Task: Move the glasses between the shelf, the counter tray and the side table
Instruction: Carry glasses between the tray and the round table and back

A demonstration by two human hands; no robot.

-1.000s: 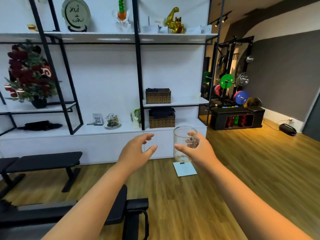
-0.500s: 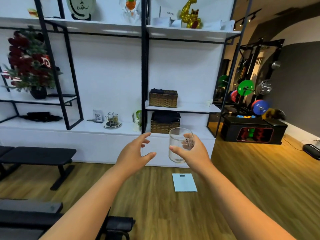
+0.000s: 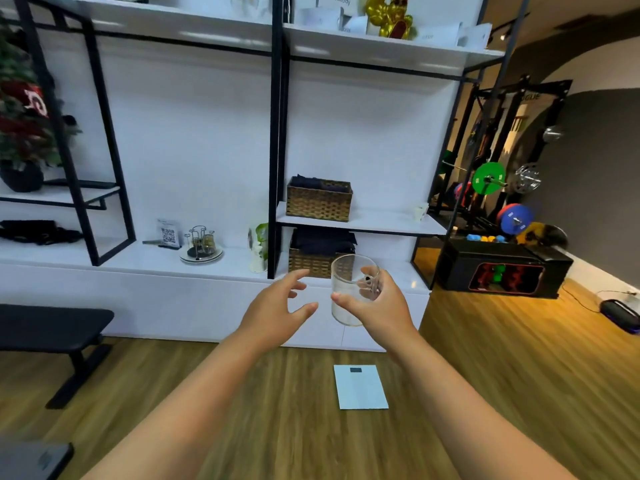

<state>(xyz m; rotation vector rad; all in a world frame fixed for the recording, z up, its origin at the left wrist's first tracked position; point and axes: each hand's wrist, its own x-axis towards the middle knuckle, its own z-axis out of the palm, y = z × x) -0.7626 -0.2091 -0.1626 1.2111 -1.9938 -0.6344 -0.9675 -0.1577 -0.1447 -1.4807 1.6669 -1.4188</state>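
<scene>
Both forearms are bare to the frame's bottom edge, with no sleeve showing. The left hand (image 3: 277,306) and right hand (image 3: 384,306) seem to carry no ring or watch, though blur hinders certainty.

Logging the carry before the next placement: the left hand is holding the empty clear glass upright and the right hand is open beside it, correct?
Not quite: the hands are swapped. The head view shows the right hand holding the empty clear glass upright, while the left hand is open beside it, holding nothing.
</scene>
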